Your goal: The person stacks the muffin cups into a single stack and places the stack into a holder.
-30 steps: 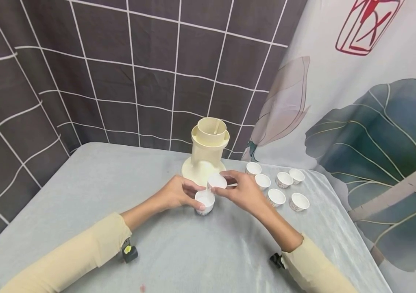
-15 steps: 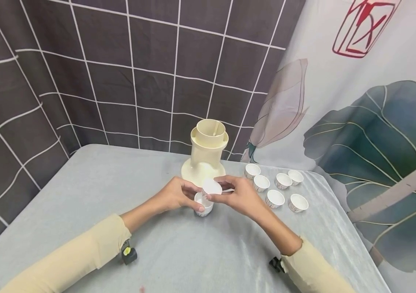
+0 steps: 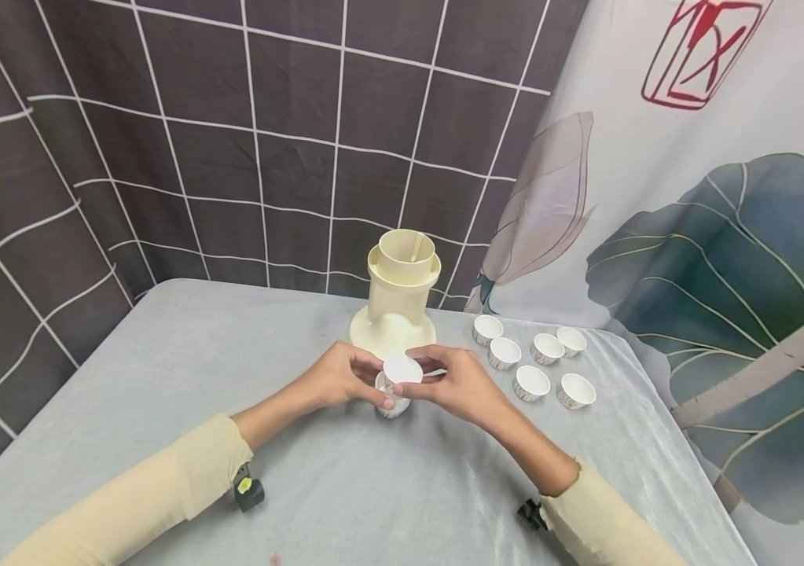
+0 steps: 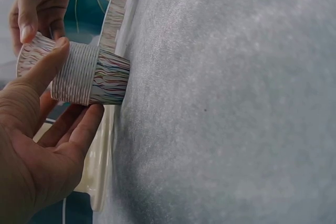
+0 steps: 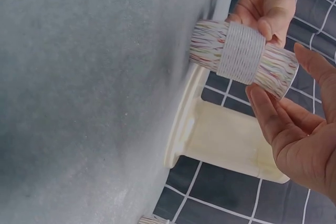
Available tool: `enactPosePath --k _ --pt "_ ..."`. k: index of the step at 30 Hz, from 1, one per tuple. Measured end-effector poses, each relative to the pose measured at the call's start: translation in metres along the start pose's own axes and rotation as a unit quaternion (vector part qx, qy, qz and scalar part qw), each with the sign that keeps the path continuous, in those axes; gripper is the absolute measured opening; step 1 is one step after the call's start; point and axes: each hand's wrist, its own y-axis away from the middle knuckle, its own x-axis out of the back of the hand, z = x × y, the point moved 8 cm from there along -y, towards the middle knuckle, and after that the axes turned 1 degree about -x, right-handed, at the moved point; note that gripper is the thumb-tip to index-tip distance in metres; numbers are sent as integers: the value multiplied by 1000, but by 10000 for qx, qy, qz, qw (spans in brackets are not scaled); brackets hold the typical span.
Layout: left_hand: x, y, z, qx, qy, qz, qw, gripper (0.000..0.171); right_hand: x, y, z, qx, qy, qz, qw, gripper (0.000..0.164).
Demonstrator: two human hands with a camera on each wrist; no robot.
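Well, the right hand (image 3: pixel 461 381) had shifted inward over the last second: its paper cup (image 3: pixel 402 367) went from beside the cup stack (image 4: pixel 76 74) to above its mouth, overlapping it in the head view. Judging from that, alignment looked mostly done and seating was what remained.

Right hand: thumb and fingers pinching the paper cup from its sides. Both wrist views showed the cup meeting the stack's upper end, slightly off its axis. Couldn't tell how deep it sat.

Left hand (image 3: pixel 345 373): thumb and fingers clamped round the stack, just under the held cup. Stack stood near upright, ribbed by many nested rims, its base right by the table (image 3: pixel 196 346); contact there was unclear.

Six loose cups (image 3: pixel 532 384) stood mouth up at the right, untouched and well apart from the stack. Cream container (image 3: pixel 402 303) stood upright just behind the hands.

Risk, as judged: tilt could have snagged the rim, so straightening the cup seemed called for before any push.
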Motion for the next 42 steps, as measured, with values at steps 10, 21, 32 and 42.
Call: enactPosePath --k 10,21,32,42 --pt "1 1 1 -93 41 -31 9999 46 -5 0 2 188 13 -57 9998 55" --pt "1 0 0 -156 -66 -53 9998 48 -14 2 9 196 -171 -238 9994 60" --pt "-1 3 4 -547 -306 -151 9979 51 -20 2 18 143 -512 -276 9982 63" --pt "-1 5 3 -564 -193 -134 9981 68 -20 5 21 408 -528 -351 9972 55"
